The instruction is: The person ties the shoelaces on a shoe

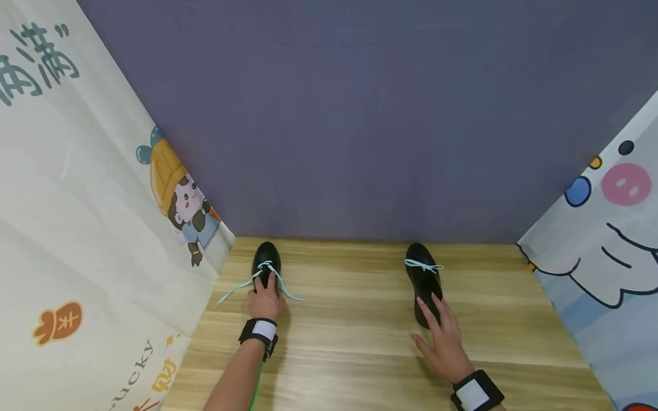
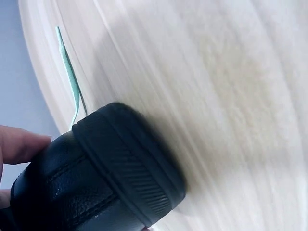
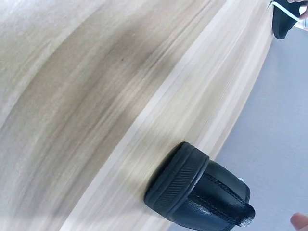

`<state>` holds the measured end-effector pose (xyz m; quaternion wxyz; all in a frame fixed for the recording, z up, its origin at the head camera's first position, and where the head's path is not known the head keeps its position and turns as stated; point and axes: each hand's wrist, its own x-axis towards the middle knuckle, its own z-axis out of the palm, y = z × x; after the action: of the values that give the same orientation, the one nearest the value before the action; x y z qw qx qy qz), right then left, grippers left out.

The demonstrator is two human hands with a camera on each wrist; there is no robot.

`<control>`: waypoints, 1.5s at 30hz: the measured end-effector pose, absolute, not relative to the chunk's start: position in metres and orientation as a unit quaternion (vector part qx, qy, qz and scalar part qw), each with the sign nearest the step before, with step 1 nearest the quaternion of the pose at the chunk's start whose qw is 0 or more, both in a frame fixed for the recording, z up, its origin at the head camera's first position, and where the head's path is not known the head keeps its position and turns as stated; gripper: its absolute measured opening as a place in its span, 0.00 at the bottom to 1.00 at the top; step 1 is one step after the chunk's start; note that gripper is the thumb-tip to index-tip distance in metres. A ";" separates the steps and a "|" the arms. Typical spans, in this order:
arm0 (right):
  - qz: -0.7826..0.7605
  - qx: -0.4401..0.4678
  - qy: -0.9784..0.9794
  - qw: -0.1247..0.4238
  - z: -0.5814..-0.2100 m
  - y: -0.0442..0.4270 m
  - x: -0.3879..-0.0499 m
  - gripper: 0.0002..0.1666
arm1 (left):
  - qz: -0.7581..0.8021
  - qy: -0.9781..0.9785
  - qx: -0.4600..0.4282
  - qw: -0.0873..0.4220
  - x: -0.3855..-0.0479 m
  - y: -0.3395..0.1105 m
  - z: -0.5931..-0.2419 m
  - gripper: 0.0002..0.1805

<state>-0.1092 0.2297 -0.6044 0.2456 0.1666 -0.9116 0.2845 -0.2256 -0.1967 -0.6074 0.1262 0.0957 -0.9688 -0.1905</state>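
Observation:
The left black shoe (image 1: 266,251) (image 2: 125,168) stands toe-away on the wooden surface, its pale-green lace (image 1: 236,291) (image 2: 71,79) loose with both ends spread. My left hand (image 1: 265,301) (image 2: 21,144) holds it around the heel end, fingers at the opening. On the right is another black shoe (image 1: 418,252) (image 3: 207,197), its lace (image 1: 422,264) tied in a bow across it. Over its heel end, my right hand (image 1: 446,349) has its fingers spread; in the right wrist view a fingertip (image 3: 299,220) shows apart from the shoe.
A wood-grain surface (image 1: 339,325) lies under both shoes, with a grey-blue panel (image 1: 360,125) beyond its far edge. Printed sheets with cartoon figures flank it on the left (image 1: 103,228) and right (image 1: 591,297). Each wrist wears a black strap; a green cable (image 1: 257,385) runs from the left one.

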 end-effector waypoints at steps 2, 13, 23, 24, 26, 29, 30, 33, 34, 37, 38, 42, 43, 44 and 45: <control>0.286 0.173 -0.908 0.252 -0.603 0.230 -0.111 0.44 | -0.189 -0.969 0.089 0.133 -0.222 -0.193 -0.608 0.33; 0.278 0.157 -0.917 0.240 -0.599 0.239 -0.116 0.46 | -0.174 -0.973 0.065 0.137 -0.202 -0.176 -0.609 0.35; 0.253 0.122 -0.935 0.218 -0.598 0.241 -0.117 0.55 | -0.204 -0.971 0.051 0.116 -0.178 -0.151 -0.599 0.31; 0.251 0.119 -0.936 0.216 -0.598 0.241 -0.117 0.56 | -0.205 -0.971 0.049 0.117 -0.176 -0.149 -0.599 0.30; 0.249 0.114 -0.938 0.214 -0.597 0.241 -0.116 0.56 | -0.205 -0.970 0.043 0.120 -0.172 -0.143 -0.599 0.29; 0.248 0.113 -0.938 0.213 -0.595 0.241 -0.115 0.57 | -0.200 -0.971 0.036 0.125 -0.166 -0.136 -0.600 0.29; 0.249 0.114 -0.938 0.214 -0.595 0.242 -0.114 0.57 | -0.197 -0.972 0.033 0.126 -0.164 -0.133 -0.601 0.28; 0.250 0.116 -0.936 0.220 -0.595 0.243 -0.114 0.57 | -0.195 -0.972 0.025 0.132 -0.158 -0.126 -0.603 0.28; 0.251 0.117 -0.934 0.224 -0.596 0.243 -0.115 0.57 | -0.196 -0.971 0.023 0.133 -0.156 -0.124 -0.603 0.28; 0.252 0.121 -0.931 0.233 -0.597 0.244 -0.115 0.57 | -0.191 -0.973 0.014 0.130 -0.149 -0.116 -0.604 0.28; 0.251 0.122 -0.931 0.235 -0.597 0.245 -0.115 0.57 | -0.187 -0.974 0.010 0.126 -0.147 -0.113 -0.604 0.28; 0.249 0.122 -0.932 0.233 -0.598 0.245 -0.115 0.57 | -0.175 -0.979 -0.002 0.099 -0.137 -0.099 -0.604 0.31; 0.249 0.121 -0.933 0.231 -0.598 0.244 -0.115 0.56 | -0.171 -0.981 -0.006 0.094 -0.134 -0.095 -0.604 0.32; 0.248 0.120 -0.934 0.228 -0.598 0.244 -0.114 0.56 | -0.170 -0.981 -0.010 0.088 -0.131 -0.091 -0.604 0.33; 0.247 0.119 -0.935 0.224 -0.598 0.244 -0.114 0.56 | -0.170 -0.982 -0.014 0.085 -0.127 -0.087 -0.604 0.34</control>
<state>-0.1140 0.2438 -0.5975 0.2239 0.1189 -0.9351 0.2475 -0.1273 -0.0872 -0.6036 0.0851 -0.0142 -0.9817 -0.1697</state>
